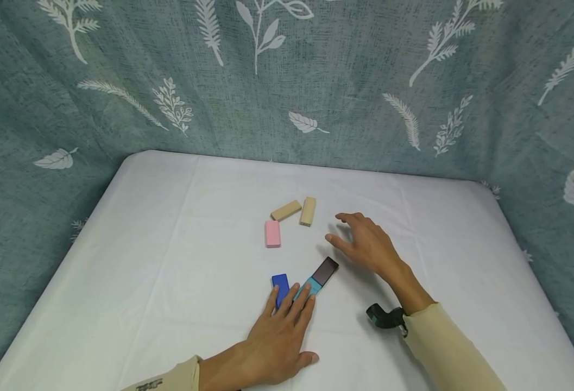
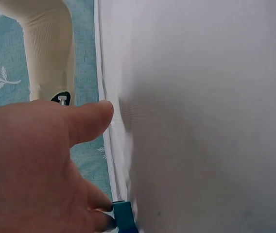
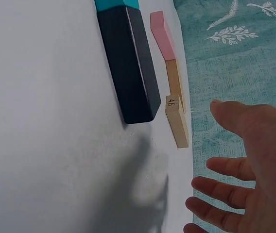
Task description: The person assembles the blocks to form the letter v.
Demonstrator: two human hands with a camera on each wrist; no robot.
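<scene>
Biggest thing here is the blue-green curtain [image 1: 345,87] with white leaf prints, wrapping round the back and sides of a table [image 1: 203,244] covered in white cloth. Two beige sleeves [image 1: 448,347] come in from the bottom edge, the left one with some dark lettering on it. Left hand [image 1: 278,341] is palm down near the front, fingers pretty much straight and fanned out, thumb off to the side, fingertips at the blocks but not clenched round any of them. Right hand [image 1: 367,247] hovers above the cloth further right, fingers loosely bent, thumb apart, nothing in its grasp. There's a dark gadget [image 1: 384,316] at that wrist too. Then the little stuff: a black block [image 1: 326,270] sits end to end with a teal block [image 1: 312,287], slanting down to the left fingertips, and a blue block [image 1: 281,287] lies just left, partly under the same hand. Can't tell if blue and teal touch, fingers are in the way. Further back there's a pink block [image 1: 272,234] and two plain wooden blocks [image 1: 308,212], one showing "46" on its end in the right wrist view.
</scene>
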